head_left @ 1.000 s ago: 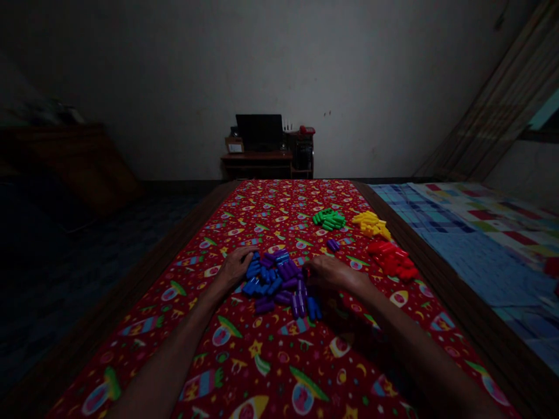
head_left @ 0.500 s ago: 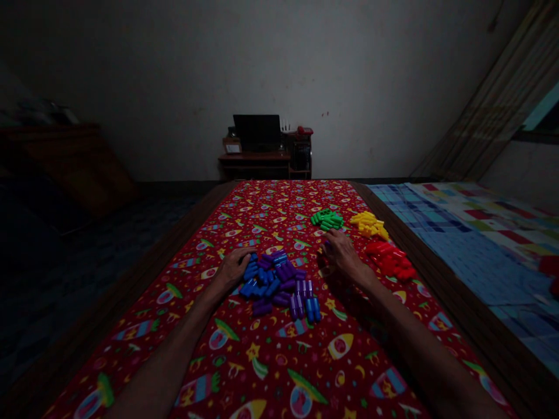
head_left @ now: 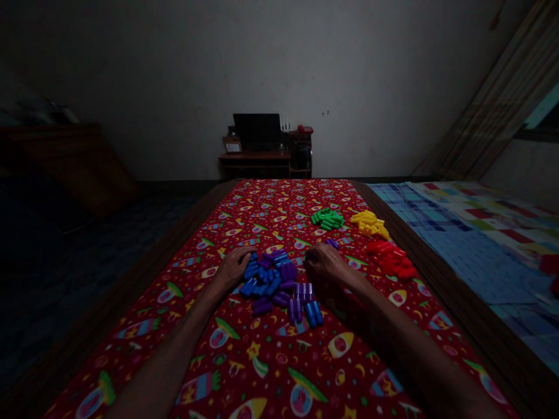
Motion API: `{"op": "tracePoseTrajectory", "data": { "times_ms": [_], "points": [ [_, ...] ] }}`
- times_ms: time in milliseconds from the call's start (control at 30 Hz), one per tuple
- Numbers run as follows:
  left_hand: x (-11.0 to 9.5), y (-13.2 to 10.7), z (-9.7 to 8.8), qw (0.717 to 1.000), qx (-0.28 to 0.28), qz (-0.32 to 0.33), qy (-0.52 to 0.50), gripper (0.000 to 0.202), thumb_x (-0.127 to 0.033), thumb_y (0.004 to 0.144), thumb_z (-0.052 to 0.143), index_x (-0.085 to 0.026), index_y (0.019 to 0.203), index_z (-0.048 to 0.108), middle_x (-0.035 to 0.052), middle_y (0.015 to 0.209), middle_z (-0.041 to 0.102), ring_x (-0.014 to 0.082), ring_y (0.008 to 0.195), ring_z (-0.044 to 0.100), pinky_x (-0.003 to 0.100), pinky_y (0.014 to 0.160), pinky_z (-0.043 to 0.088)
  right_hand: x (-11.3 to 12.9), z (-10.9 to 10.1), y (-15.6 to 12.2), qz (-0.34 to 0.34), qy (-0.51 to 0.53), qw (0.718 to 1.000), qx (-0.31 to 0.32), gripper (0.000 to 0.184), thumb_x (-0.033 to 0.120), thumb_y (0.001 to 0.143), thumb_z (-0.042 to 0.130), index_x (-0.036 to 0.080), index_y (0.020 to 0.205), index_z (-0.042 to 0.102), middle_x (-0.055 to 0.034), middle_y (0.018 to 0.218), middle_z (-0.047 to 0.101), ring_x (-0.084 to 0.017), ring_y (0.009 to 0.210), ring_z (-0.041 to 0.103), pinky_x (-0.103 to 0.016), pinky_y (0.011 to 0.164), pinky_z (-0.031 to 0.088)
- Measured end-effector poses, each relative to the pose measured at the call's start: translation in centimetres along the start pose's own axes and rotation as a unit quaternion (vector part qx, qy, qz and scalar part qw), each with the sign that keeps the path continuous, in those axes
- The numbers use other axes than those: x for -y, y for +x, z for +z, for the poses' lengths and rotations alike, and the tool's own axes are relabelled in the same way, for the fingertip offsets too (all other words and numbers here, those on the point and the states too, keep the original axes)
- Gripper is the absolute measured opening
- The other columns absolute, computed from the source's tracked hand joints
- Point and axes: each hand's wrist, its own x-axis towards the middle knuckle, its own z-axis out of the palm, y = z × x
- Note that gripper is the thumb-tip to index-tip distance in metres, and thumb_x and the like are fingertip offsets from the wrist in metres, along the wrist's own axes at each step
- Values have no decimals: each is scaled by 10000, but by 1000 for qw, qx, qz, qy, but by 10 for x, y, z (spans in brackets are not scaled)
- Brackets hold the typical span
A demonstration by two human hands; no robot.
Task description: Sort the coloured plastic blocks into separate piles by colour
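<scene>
A mixed pile of small, glossy plastic pieces lies in front of me, with blue pieces [head_left: 261, 278] toward the left and purple pieces [head_left: 288, 272] toward the right. My left hand [head_left: 236, 263] rests at the pile's left edge, fingers loosely extended, thumb beside the blue pieces. Just right of the pile is my right hand [head_left: 325, 262], fingers curled down; whatever they hold is hidden. Beyond its knuckles a small purple group [head_left: 331, 243] lies on the cloth. At the pile's near side, a pair of blue pieces [head_left: 313, 313] sits apart.
Sorted heaps of green pieces [head_left: 327, 219], yellow pieces [head_left: 369, 224] and red pieces [head_left: 392, 259] lie along the right side. A red patterned cloth [head_left: 262, 372] covers the table. Behind stands a desk with a dark monitor [head_left: 257, 131]; a bed [head_left: 454, 250] is at right.
My right hand has moved left and nearer, from beside the green heap to the pile's edge. Purple pieces now lie where its fingers were. My left hand has stayed put.
</scene>
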Motion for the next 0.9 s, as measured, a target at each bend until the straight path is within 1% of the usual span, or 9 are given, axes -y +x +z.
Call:
{"op": "tracePoseTrajectory", "data": {
  "times_ms": [167, 300, 400, 467, 533, 600, 667, 733, 900],
  "points": [
    [2, 1, 1, 1000, -4, 2, 0, 380, -394, 852, 391, -201, 947, 705, 86, 1089, 723, 240, 1046, 650, 410, 979, 494, -40, -7, 5, 26, -13, 989, -144, 277, 221, 838, 529, 114, 1051, 670, -151, 1025, 675, -236, 933, 599, -342, 817, 450],
    [2, 1, 0, 1000, 3, 5, 2, 381, -397, 850, 389, -205, 934, 707, 85, 1088, 723, 238, 1045, 650, 407, 977, 496, -46, -7, 7, 28, -2, 972, -233, 329, 237, 855, 527, 108, 1133, 649, -185, 1147, 652, -264, 1079, 582, -397, 936, 438],
    [2, 1, 0, 1000, 0, 3, 1, 385, -405, 844, 387, -206, 930, 706, 87, 1089, 722, 241, 1046, 651, 407, 980, 495, -26, -2, 8, 17, 57, 980, -190, 305, 261, 898, 492, 135, 1112, 671, -141, 1078, 694, -230, 993, 633, -347, 883, 468],
    [2, 1, 0, 1000, 0, 1, -1, 385, -408, 842, 388, -210, 940, 704, 83, 1089, 723, 241, 1047, 650, 409, 980, 495, -6, 7, 6, -28, 115, 987, -113, 330, 312, 918, 492, 162, 1163, 653, -110, 1069, 705, -204, 941, 650, -308, 830, 481],
    [1, 1, 0, 1000, 1, 0, -2, 392, -407, 843, 387, -206, 960, 703, 85, 1091, 722, 241, 1046, 648, 412, 975, 497, 13, 19, 3, -94, 146, 984, -35, 393, 333, 902, 537, 167, 1253, 601, -109, 1128, 689, -202, 979, 641, -299, 832, 476],
    [1, 0, 0, 1000, 2, 1, -3, 401, -404, 847, 384, -199, 984, 700, 90, 1100, 718, 241, 1050, 645, 416, 974, 496, 27, 30, 0, -136, 147, 980, 5, 458, 290, 866, 591, 147, 1300, 564, -130, 1187, 661, -217, 1049, 616, -313, 873, 461],
    [0, 0, -1, 1000, 3, 4, -2, 406, -404, 849, 383, -194, 991, 701, 93, 1102, 717, 243, 1054, 642, 420, 974, 494, 33, 35, 0, -128, 149, 981, 9, 457, 227, 838, 602, 126, 1283, 579, -136, 1181, 663, -219, 1052, 615, -313, 881, 459],
    [0, 0, -1, 1000, 4, 6, -2, 404, -397, 851, 385, -194, 994, 704, 91, 1103, 717, 242, 1059, 639, 419, 977, 490, 32, 31, 1, -87, 159, 983, -7, 418, 184, 823, 580, 136, 1237, 622, -106, 1113, 697, -205, 978, 642, -298, 841, 475],
    [3, 0, 2, 1000, -5, 3, -2, 377, -374, 841, 407, -207, 990, 710, 76, 1083, 725, 233, 1032, 648, 407, 963, 500, 2, -11, 11, 5, 162, 985, -57, 335, 198, 796, 568, 144, 1090, 718, -59, 942, 743, -194, 835, 673, -272, 748, 496]
  ]
}}
